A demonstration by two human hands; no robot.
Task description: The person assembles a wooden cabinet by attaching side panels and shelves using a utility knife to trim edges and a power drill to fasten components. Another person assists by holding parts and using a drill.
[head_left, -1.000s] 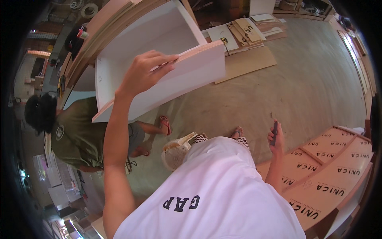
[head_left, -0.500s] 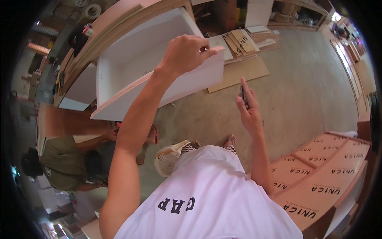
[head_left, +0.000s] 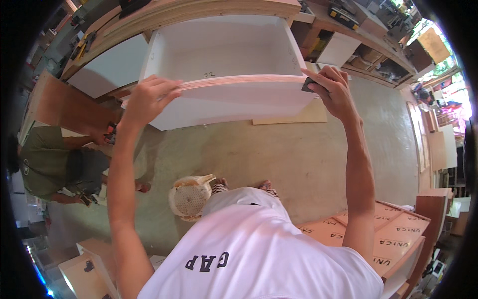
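Observation:
A white drawer [head_left: 225, 50] stands pulled out of a wooden-topped cabinet [head_left: 219, 14]. Along the top of its front panel [head_left: 234, 102] runs a bare wood edge [head_left: 244, 80]. My left hand [head_left: 147, 99] grips this edge near its left end, fingers over the top and thumb lower down. At the opposite end, my right hand [head_left: 334, 92] pinches a small dark flat block [head_left: 308, 85] against the corner of the front panel. What the block is exactly, I cannot make out.
A round pale stool [head_left: 190, 198] stands by my feet. At the left, another person in a dark green shirt [head_left: 47, 162] has a red-and-black tool [head_left: 110, 133] at one hand. Printed panels [head_left: 368, 234] sit at the lower right, and a flat board [head_left: 294, 117] lies beyond the drawer front.
My left hand has gone from the right end of the drawer's edge to the left end. My right hand has come up to the right corner with the dark block. The view has turned.

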